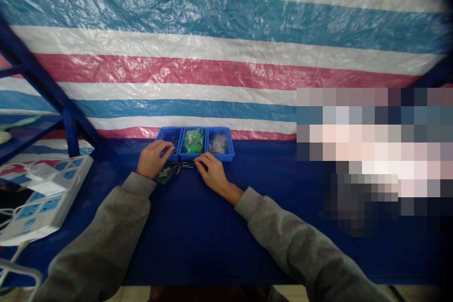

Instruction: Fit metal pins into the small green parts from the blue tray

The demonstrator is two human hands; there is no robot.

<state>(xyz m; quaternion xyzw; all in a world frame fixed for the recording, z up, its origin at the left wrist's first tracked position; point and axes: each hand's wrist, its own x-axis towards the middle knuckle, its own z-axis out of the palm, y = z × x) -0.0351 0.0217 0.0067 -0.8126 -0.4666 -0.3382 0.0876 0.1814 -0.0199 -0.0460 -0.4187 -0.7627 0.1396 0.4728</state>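
Head view: left hand [153, 158] curled at the front edge of the left blue bin [169, 147], fingertips pinched, on what cannot be told. Right hand [211, 173] rests on the blue table cloth [198, 236], fingers pressed together beside a loose cluster of small metal pins [181, 165]. Pins lie in front of the bins, unsorted; the work looks early. Middle bin [193, 142] holds green parts.

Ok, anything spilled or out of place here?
A loose cluster of small metal pins lies on the blue table, outside the three blue bins, between the left hand and right hand.
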